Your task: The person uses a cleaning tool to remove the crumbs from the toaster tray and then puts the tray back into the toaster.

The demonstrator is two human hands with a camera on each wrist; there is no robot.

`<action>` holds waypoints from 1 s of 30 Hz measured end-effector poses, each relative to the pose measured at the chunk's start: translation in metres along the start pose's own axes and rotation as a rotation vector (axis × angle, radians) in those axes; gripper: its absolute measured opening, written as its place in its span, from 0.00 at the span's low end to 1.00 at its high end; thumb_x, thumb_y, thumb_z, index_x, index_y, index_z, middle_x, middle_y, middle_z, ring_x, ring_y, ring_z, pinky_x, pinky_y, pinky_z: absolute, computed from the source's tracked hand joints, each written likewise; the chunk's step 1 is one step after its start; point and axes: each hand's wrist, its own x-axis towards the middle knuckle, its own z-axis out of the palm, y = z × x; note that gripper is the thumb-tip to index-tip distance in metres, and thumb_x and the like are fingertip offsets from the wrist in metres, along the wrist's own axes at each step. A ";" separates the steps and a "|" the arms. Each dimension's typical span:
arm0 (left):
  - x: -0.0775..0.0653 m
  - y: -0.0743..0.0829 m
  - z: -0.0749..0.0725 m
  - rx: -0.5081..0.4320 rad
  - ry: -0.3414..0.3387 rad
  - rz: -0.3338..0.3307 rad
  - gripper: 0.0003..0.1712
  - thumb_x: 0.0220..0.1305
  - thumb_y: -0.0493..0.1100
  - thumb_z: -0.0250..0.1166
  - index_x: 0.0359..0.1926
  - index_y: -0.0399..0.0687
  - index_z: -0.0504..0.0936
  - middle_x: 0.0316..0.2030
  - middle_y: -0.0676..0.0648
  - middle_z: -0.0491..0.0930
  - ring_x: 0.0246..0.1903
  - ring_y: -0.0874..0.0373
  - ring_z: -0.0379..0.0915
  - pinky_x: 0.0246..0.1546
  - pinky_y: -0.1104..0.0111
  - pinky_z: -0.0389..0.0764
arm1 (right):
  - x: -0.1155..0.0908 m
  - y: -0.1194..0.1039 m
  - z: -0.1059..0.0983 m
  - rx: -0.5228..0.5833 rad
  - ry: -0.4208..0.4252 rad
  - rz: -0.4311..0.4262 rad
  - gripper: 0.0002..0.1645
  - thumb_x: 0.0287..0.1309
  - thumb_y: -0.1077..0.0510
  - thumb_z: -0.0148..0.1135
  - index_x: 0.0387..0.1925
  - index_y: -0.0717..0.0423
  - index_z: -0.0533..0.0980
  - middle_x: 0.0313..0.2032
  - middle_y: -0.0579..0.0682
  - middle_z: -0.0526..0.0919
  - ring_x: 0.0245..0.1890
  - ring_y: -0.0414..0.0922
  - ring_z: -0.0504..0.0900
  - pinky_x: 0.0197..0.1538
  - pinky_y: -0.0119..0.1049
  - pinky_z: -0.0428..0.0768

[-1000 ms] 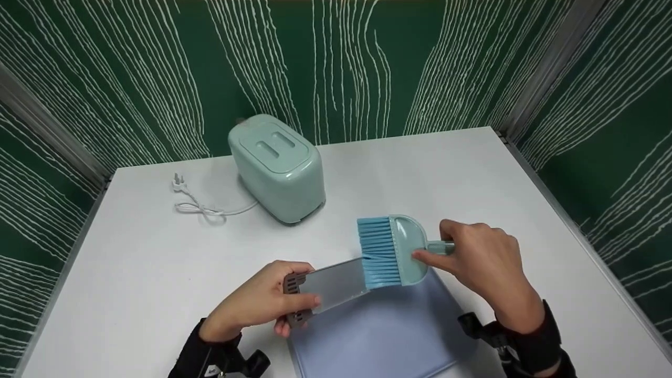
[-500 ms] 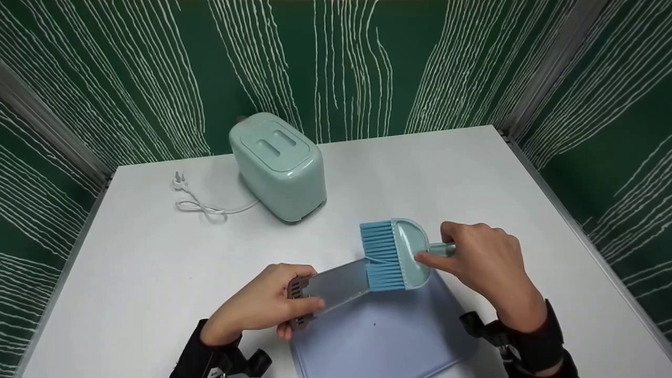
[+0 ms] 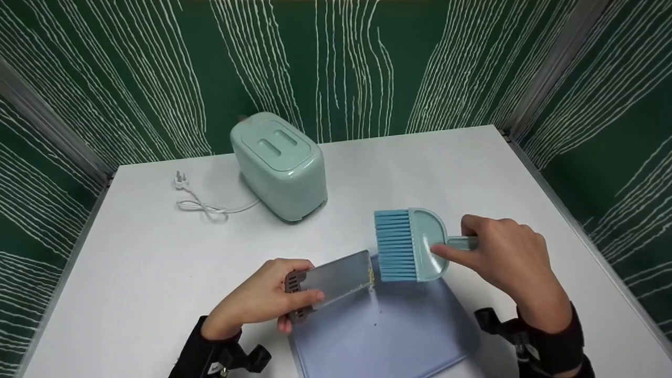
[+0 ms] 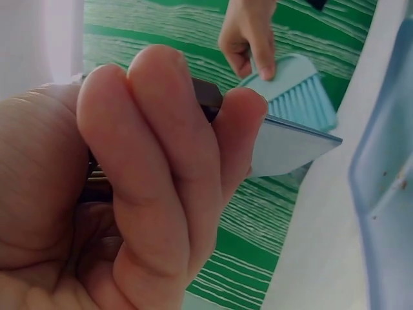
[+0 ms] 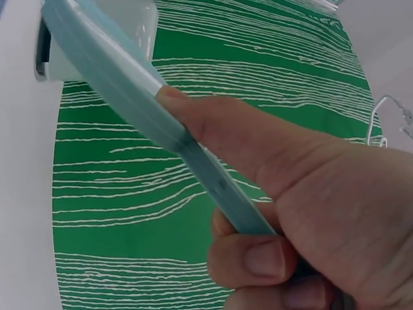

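My left hand (image 3: 273, 294) pinches the slotted brown end of a flat metal crumb tray (image 3: 338, 275), thumb on top and fingers curled beneath. Yellowish crumbs (image 3: 371, 277) line the tray's right end, and a pale streak falls from it. My right hand (image 3: 506, 257) grips the handle of a light-blue hand brush (image 3: 428, 244), thumb along its back. Its blue bristles point left, just right of the crumb tray's end. Below both lies a lavender-blue shallow tray (image 3: 388, 346); dark specks (image 4: 385, 173) show on it in the left wrist view.
A mint-green toaster (image 3: 286, 173) stands at the back left of the white table (image 3: 131, 273). Its white cord and plug (image 3: 197, 202) lie bundled to the left. Green walls (image 3: 294, 52) with white wavy lines enclose the table's back and sides.
My right hand has drawn the brush to the right and slightly up, off the crumb tray's end. That end now shows crumbs. A dark speck has appeared on the blue tray.
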 end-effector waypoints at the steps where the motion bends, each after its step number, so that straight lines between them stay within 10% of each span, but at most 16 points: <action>1: 0.001 -0.001 0.000 -0.011 -0.007 -0.004 0.13 0.74 0.49 0.71 0.44 0.45 0.79 0.19 0.52 0.82 0.11 0.64 0.78 0.14 0.58 0.87 | 0.000 0.000 -0.001 0.010 0.004 0.005 0.34 0.51 0.29 0.80 0.21 0.45 0.69 0.16 0.40 0.57 0.18 0.43 0.61 0.22 0.35 0.52; 12: 0.007 -0.004 0.007 -0.085 -0.028 -0.051 0.20 0.68 0.48 0.77 0.50 0.43 0.79 0.21 0.51 0.83 0.11 0.64 0.78 0.14 0.66 0.85 | -0.001 -0.030 0.009 0.237 0.140 -0.068 0.32 0.48 0.36 0.86 0.21 0.44 0.69 0.16 0.36 0.60 0.19 0.37 0.62 0.25 0.32 0.57; 30: 0.009 -0.002 0.009 -0.124 -0.043 -0.077 0.31 0.60 0.44 0.82 0.63 0.50 0.81 0.36 0.46 0.87 0.15 0.61 0.80 0.16 0.69 0.85 | -0.004 -0.062 0.038 0.224 0.205 -0.350 0.34 0.41 0.37 0.89 0.24 0.46 0.70 0.17 0.34 0.63 0.20 0.31 0.60 0.25 0.25 0.55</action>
